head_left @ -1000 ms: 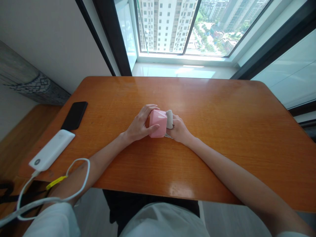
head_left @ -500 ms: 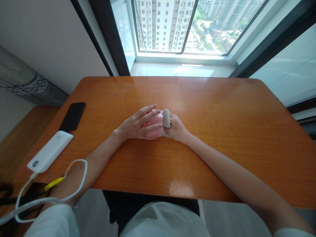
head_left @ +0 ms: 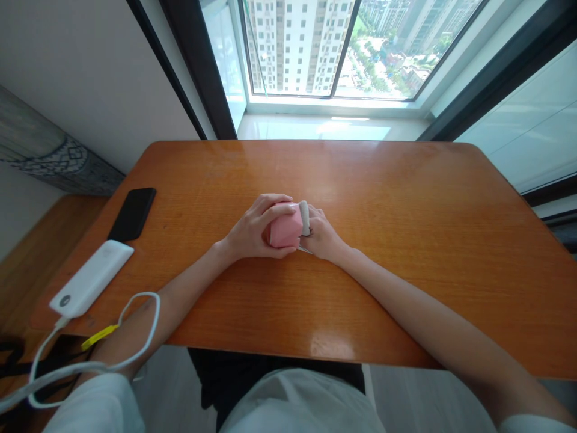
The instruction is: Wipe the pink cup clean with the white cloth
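A small pink, box-like object (head_left: 285,228) is in front of me above the middle of the table. My left hand (head_left: 256,228) curls around its left side, with fingers across the top and the thumb along the near edge. At its right end a pale grey, rounded piece (head_left: 305,218) stands out against my right hand (head_left: 322,236). The fingers of that hand are closed around the grey piece and partly hidden behind it. A thin whitish edge shows beneath, by the right fingers. What exactly these things are I cannot make out.
The wooden table (head_left: 383,288) stretches out in front of me, up to a window (head_left: 333,54). On its left side lie a black phone (head_left: 132,213) and a white power bank (head_left: 91,278). A white cable (head_left: 153,325) with a yellow tag (head_left: 99,337) loops over my left forearm.
My left hand has gone from lying spread over the pink object to gripping it around the side. The pink object has shifted slightly right, and more of it shows. My right hand stays nearly still.
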Motion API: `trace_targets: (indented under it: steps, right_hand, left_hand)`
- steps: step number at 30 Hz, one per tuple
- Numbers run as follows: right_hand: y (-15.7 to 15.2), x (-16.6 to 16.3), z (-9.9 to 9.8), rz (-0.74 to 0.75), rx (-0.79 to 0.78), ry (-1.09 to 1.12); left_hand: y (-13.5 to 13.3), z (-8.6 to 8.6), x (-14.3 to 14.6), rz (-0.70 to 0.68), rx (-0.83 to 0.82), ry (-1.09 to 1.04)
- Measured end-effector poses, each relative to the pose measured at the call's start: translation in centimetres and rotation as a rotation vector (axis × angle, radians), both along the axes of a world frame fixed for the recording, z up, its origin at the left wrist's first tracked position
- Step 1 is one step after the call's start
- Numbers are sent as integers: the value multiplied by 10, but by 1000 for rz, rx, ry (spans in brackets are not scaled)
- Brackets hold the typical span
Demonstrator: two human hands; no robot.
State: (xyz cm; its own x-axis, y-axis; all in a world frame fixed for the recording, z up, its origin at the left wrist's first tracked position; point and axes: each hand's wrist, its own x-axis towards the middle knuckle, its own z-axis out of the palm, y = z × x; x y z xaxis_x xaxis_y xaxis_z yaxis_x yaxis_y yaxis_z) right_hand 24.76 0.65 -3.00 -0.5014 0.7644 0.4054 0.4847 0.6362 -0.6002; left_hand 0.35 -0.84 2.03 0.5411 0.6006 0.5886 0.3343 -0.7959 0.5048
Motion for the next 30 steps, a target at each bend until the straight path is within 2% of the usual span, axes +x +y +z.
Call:
trace_targets:
  steps: [2, 6, 11, 14, 21, 24, 30]
  right_hand:
    - [0, 0, 0, -13, -16, 4]
    - [-3, -1, 2, -6, -16, 43]
    - [-10, -2, 7, 11, 35, 3]
    - [-11, -2, 8, 22, 52, -3]
    - [-8, -3, 3, 0, 85, 17]
    - [-9, -2, 5, 29, 89, 31]
    - [-14, -2, 10, 61, 130, 129]
  left_hand:
    - [-2, 1, 2, 49, -79, -64]
    - [-5, 4, 8, 124, -348, -174]
    - [-12, 15, 16, 203, -628, -173]
    - [-12, 17, 17, 245, -739, -186]
    - [-7, 8, 13, 288, -788, -271]
    - [-9, 6, 16, 213, -801, -295]
    - [-14, 0, 26, 58, -866, -504]
